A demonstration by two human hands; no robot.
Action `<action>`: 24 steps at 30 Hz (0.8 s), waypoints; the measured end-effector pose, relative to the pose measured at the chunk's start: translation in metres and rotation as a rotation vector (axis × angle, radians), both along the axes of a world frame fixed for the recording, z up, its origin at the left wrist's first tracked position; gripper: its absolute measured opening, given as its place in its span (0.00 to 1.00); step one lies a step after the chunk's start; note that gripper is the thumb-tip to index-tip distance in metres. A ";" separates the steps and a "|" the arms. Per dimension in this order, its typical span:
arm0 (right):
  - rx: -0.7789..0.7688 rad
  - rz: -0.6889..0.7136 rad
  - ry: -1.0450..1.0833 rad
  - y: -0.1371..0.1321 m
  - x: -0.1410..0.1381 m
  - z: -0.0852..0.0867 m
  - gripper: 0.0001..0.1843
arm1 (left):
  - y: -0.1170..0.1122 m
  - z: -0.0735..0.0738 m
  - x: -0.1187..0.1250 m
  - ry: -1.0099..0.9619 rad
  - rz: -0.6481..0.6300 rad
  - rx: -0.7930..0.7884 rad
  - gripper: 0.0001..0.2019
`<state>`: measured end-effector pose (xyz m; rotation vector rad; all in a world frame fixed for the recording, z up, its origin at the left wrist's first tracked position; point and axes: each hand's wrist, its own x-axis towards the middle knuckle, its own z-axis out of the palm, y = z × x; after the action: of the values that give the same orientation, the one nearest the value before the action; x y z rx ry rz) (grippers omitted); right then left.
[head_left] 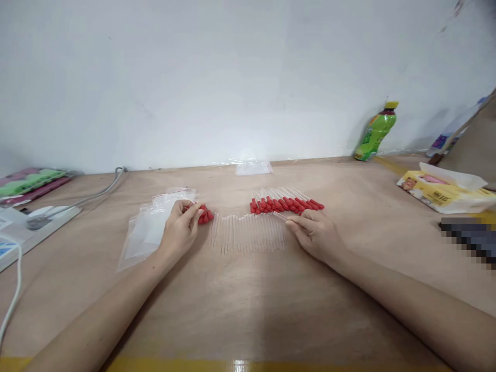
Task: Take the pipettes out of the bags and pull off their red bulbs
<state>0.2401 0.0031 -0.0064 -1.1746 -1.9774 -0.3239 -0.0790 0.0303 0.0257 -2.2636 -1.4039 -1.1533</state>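
The right hand (315, 233) pinches a clear tube (279, 215), apparently leaving its tip free; the left hand (180, 227) bunches its fingertips at loose red bulbs (206, 217), hold unclear. Between them bare tubes (248, 232) lie side by side, probably for easy picking; red-bulbed droppers (284, 204) lie just beyond.

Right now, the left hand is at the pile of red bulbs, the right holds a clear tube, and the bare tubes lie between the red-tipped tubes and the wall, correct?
No: the head view shows the bare tubes on the near side of the red-tipped tubes, away from the wall. The left hand is at the pile of red bulbs; the right hand holds a clear tube.
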 end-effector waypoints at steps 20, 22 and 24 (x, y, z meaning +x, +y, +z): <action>-0.180 -0.126 -0.060 -0.008 -0.010 -0.006 0.13 | 0.018 -0.019 -0.008 0.242 0.030 0.031 0.09; -0.185 -0.108 -0.087 -0.010 -0.011 -0.005 0.13 | 0.017 -0.018 -0.009 0.250 0.022 0.034 0.09; -0.187 -0.073 -0.100 -0.010 -0.011 -0.005 0.12 | 0.016 -0.017 -0.009 0.253 0.017 0.050 0.09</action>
<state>0.2287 -0.0066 -0.0117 -1.3746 -2.0908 -0.2432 -0.0876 0.0459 0.0087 -2.2640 -1.2796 -0.8507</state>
